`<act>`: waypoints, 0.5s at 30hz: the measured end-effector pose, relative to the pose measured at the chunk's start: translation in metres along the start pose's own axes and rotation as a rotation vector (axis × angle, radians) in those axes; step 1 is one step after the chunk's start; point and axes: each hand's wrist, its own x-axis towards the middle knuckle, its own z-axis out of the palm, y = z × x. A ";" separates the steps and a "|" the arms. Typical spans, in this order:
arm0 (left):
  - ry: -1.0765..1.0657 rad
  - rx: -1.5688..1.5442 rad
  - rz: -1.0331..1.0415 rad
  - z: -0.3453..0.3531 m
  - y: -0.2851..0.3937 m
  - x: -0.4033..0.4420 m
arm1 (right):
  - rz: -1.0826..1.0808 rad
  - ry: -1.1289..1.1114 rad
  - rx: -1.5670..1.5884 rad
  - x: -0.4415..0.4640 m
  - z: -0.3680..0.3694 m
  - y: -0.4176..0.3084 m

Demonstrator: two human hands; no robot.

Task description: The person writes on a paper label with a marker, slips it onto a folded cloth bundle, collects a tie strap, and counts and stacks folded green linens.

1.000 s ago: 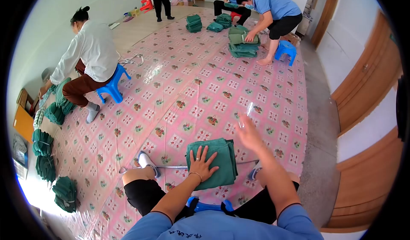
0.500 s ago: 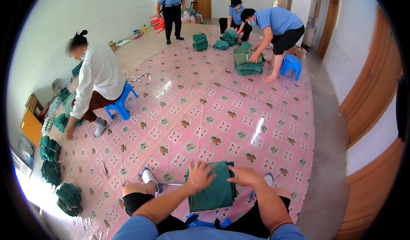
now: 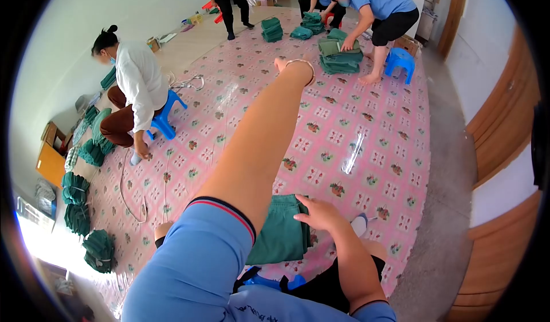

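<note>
A folded stack of green cloth (image 3: 279, 236) lies between my legs, its left part hidden behind my left arm. My right hand (image 3: 318, 212) rests on the stack's upper right edge with its fingers stretched out and apart. My left hand (image 3: 292, 64) is raised far forward at the end of a straight arm, above the patterned floor cover. A light band circles that wrist. Most of the left fingers are hidden behind the wrist, and I cannot make out anything held in them.
A person in white sits on a blue stool (image 3: 166, 116) at left. Tied green bundles (image 3: 99, 251) line the left side. Ahead, people in blue shirts handle green cloth piles (image 3: 339, 52) near another blue stool (image 3: 400, 64). Pink patterned sheeting (image 3: 378, 167) covers the floor.
My left hand has left the green cloth stack and swung up and forward. My right hand stays at the stack's edge. The person in white has drawn an arm in toward their foot.
</note>
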 end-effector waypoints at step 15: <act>0.069 0.057 -0.080 0.021 -0.005 0.007 | -0.056 -0.013 0.034 -0.007 -0.002 0.009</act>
